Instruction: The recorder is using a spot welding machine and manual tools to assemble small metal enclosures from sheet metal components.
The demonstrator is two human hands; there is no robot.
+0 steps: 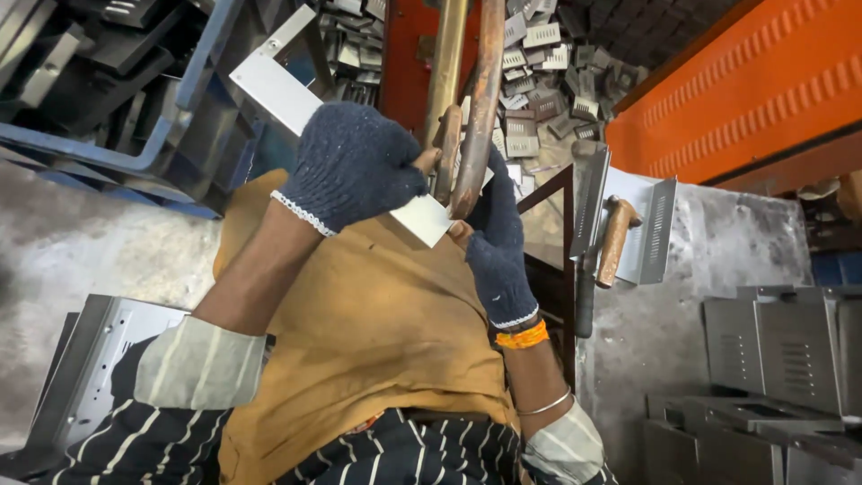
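1. The left hand (352, 162), in a dark blue knitted glove, clamps around the pale bent sheet-metal strip (296, 94); the strip's end lies against the two rusty upright rods (467, 99).
2. The right hand (496, 242) pinches the strip's end below those rods; a slip could catch its fingertips there.
3. Sharp edges might cut through knit.

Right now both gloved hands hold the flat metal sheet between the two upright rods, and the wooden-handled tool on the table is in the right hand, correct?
Not quite. In the head view both the left hand and right hand hold the metal sheet at the rods, but the wooden-handled tool lies untouched on the table, in neither hand.
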